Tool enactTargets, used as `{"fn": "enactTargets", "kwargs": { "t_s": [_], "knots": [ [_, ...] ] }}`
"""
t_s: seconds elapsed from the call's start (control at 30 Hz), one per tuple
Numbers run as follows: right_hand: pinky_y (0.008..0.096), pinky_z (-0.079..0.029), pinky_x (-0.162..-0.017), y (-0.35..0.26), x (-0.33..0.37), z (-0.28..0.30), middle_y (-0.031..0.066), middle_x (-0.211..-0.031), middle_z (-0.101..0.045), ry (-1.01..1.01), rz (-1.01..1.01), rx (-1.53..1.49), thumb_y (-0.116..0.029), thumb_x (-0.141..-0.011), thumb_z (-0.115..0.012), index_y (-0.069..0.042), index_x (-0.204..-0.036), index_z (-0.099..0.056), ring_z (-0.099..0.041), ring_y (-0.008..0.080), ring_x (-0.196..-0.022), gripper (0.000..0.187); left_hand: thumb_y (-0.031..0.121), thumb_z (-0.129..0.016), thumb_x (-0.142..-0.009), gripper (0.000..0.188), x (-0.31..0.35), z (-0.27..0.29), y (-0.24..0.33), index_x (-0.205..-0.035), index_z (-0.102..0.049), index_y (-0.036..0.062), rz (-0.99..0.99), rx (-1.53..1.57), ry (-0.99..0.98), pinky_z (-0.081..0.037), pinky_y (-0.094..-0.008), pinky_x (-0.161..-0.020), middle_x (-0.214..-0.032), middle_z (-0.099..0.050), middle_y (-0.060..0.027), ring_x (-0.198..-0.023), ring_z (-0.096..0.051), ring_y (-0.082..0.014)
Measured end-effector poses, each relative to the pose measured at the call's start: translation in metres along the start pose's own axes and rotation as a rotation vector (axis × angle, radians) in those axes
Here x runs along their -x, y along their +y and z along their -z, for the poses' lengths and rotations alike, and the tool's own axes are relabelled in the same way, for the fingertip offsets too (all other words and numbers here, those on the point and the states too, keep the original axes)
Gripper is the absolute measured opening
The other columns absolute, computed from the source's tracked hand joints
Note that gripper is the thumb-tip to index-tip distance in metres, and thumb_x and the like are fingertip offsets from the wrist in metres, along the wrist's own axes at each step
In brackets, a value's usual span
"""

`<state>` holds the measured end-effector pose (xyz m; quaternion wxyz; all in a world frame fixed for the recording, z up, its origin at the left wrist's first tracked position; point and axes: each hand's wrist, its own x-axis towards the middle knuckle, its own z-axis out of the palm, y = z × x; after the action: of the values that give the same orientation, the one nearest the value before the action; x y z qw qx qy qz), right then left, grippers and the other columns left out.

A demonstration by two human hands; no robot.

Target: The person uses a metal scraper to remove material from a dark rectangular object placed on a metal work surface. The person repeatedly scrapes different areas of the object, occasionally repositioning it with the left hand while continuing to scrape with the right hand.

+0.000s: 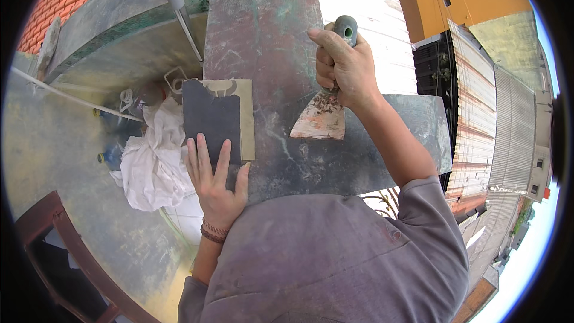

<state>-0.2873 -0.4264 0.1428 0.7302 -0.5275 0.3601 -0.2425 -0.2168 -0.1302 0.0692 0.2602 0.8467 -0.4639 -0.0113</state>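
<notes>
My left hand (216, 186) lies flat with fingers spread over the lower end of a dark sheet of sandpaper (212, 110). The sheet has a torn top edge and overlaps a tan-backed sheet (247, 122), both on the ledge. A wide scraper (320, 118) is gripped in my right hand (350, 72), fingers wrapped round its dark green handle. Its blade points toward me, flared and crusted with pale and reddish residue. Beneath both hands runs the worn dark ledge (263, 30), scuffed and stained; whether the blade touches it I cannot tell.
Below the ledge on the left lie a white cloth sack (158, 155) and plastic bottles (110, 157). A metal pole (176, 3) and a thin pale rod (72, 93) cross that side. A brown frame (69, 245) stands lower left. Corrugated roofs (478, 113) lie on the right.
</notes>
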Motion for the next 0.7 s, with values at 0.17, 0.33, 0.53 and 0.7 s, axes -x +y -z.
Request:
{"fn": "enactTargets", "kwargs": {
  "t_s": [0.17,0.33,0.53,0.7],
  "knots": [
    [0.0272,-0.044,-0.048,-0.013,-0.007,0.009,0.0019,-0.063,-0.051,-0.115,0.105,-0.063,-0.045,-0.1,-0.064,-0.011,-0.085,-0.053,-0.051,0.0107,-0.051,0.038,0.028,-0.076,-0.089,0.058,0.001,0.0,-0.001,-0.143,-0.062,0.0112,0.017,0.026,0.008,-0.024,-0.0604,-0.12,-0.161,-0.034,-0.0282,-0.151,-0.027,-0.0489],
    [0.0286,-0.043,-0.051,-0.017,-0.012,0.014,0.0034,-0.067,-0.054,-0.242,0.067,-0.153,-0.049,-0.098,-0.063,-0.01,-0.088,-0.054,-0.052,0.0135,-0.054,0.042,0.028,-0.076,-0.088,0.06,0.003,-0.005,-0.006,-0.143,-0.061,0.011,0.006,0.042,0.024,-0.025,-0.0608,-0.12,-0.161,-0.034,-0.0285,-0.151,-0.027,-0.0491],
    [0.0244,-0.029,-0.037,-0.051,-0.034,0.045,-0.0039,-0.057,-0.04,-0.137,0.295,-0.254,-0.05,-0.105,-0.05,-0.014,-0.079,-0.049,-0.034,0.0073,-0.041,0.044,0.028,-0.076,-0.088,0.059,0.001,-0.001,-0.002,-0.143,-0.061,0.0098,-0.001,0.037,0.009,-0.025,-0.0606,-0.119,-0.161,-0.034,-0.0287,-0.151,-0.028,-0.0489],
    [0.026,-0.03,-0.04,-0.008,-0.007,-0.008,-0.0028,-0.057,-0.037,-0.045,-0.108,-0.041,-0.041,-0.101,-0.061,-0.014,-0.079,-0.045,-0.034,0.0084,-0.043,0.038,0.027,-0.075,-0.088,0.058,0.001,-0.003,-0.004,-0.142,-0.062,0.0091,0.015,0.041,-0.002,-0.025,-0.0599,-0.119,-0.161,-0.034,-0.0285,-0.151,-0.028,-0.0488]
  ]
}}
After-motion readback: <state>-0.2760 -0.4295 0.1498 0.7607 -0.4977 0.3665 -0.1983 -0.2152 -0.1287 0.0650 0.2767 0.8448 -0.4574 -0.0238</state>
